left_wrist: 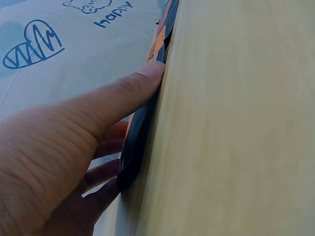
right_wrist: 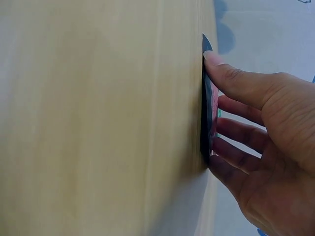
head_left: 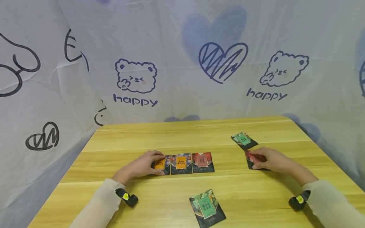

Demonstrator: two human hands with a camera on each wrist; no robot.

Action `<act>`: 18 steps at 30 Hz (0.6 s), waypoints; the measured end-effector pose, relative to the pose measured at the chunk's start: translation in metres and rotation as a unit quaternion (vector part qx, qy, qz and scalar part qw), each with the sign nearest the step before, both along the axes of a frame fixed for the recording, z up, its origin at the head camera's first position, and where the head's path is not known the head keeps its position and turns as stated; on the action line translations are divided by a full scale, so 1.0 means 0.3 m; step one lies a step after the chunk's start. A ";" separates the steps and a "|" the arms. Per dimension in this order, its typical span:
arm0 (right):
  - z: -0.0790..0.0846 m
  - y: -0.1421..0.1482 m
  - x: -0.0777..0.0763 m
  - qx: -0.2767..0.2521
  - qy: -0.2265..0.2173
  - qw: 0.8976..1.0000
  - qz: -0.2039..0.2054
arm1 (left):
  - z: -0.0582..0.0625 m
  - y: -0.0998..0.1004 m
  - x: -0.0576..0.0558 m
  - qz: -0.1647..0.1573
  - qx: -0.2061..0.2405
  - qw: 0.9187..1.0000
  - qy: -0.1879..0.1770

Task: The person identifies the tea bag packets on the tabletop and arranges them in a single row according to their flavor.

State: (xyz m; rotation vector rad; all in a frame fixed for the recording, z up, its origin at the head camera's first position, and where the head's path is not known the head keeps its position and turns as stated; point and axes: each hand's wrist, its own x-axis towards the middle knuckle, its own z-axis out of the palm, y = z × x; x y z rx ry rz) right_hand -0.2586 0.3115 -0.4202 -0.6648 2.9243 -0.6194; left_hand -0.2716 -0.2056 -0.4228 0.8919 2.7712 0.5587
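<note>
My left hand (head_left: 145, 164) grips the orange-label packet (head_left: 160, 164) at the left end of a row, thumb along its near edge and fingers at its far side. Beside it lie another orange-label packet (head_left: 181, 163) and a red-label packet (head_left: 202, 162), edge to edge. On the right, my right hand (head_left: 272, 161) holds a second red-label packet (head_left: 249, 163) between thumb and fingers, low over the table. In the right wrist view the thumb (right_wrist: 236, 81) overlaps that packet's dark edge. All are flat, dark, printed packets.
A green-label packet (head_left: 244, 140) lies just behind the right hand's packet. Another green-label packet (head_left: 207, 208) lies tilted near the front of the wooden table (head_left: 128, 136). A printed cloth (head_left: 176, 85) hangs behind the table.
</note>
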 end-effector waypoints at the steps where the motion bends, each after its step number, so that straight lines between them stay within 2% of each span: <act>1: 0.001 -0.005 0.002 0.003 -0.001 1.000 0.001 | -0.002 0.000 0.000 0.001 -0.002 1.000 0.000; 18: 0.001 -0.096 -0.004 0.014 -0.004 0.999 0.028 | -0.009 -0.004 0.001 -0.002 0.000 1.000 0.003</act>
